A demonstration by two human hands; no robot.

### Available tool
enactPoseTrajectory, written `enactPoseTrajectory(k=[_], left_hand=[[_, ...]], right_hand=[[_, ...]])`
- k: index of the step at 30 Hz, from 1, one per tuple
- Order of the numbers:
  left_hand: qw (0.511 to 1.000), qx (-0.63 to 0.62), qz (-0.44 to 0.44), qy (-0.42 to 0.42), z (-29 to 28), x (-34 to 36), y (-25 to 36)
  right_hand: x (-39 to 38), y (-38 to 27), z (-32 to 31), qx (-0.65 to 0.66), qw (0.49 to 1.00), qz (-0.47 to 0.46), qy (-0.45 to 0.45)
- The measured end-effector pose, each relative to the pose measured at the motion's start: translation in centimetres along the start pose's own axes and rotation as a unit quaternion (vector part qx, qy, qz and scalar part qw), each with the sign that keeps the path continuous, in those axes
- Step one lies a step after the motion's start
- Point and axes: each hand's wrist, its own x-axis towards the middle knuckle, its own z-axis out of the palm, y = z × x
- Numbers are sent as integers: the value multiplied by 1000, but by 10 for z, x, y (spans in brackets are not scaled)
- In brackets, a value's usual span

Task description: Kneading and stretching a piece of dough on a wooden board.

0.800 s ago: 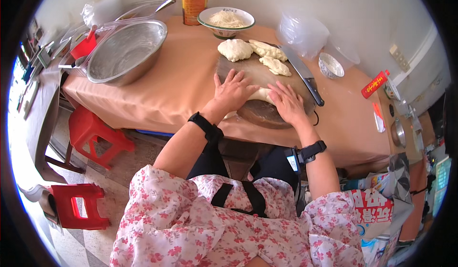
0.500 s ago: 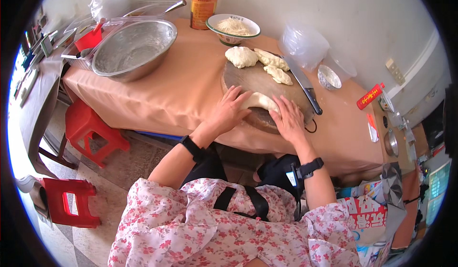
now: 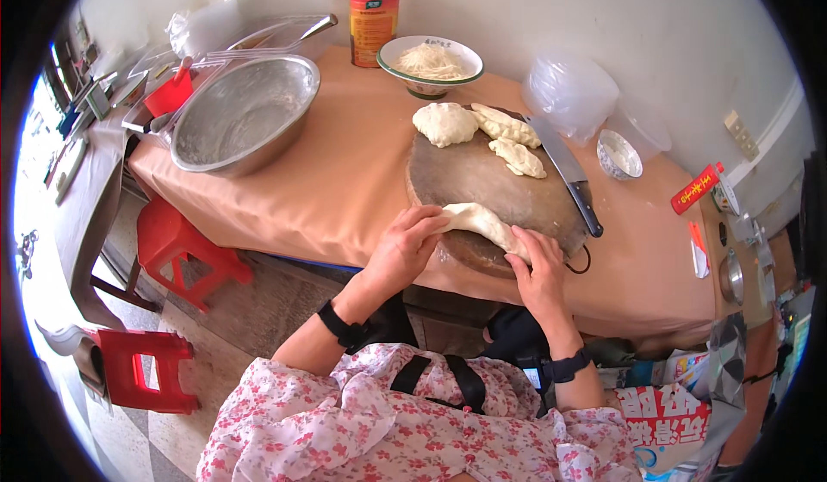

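Between the person's two hands stretched a bowed, pale dough roll [image 3: 484,223] at the near part of the round wooden board [image 3: 457,176]; whether it touched the wood could not be told. The left hand [image 3: 405,248] pinched one end between thumb and fingertips, while the right hand [image 3: 544,273] gripped the other, thumb on the near side. A moment earlier both hands had lain flatter, palms down, fingers spread over the ends. Beyond the grip, three dough pieces [image 3: 519,158] stayed on the board's far side. To their right, the knife [image 3: 560,167] still lay, handle nearer the right hand. Well beyond the left hand stood the metal basin [image 3: 245,107], unmoved.
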Motion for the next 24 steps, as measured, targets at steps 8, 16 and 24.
enactPoseTrajectory(k=[8,16,24], left_hand=[[991,-74,-102,-48,-30,57,26],[969,220,-3,-114,10,70,11],[939,256,29,-226,34,68,16]], right_hand=[[27,-6,-38,132,988,61,41],[30,18,-24,-69,996,39,-41],[44,28,-12,-101,986,44,-124]])
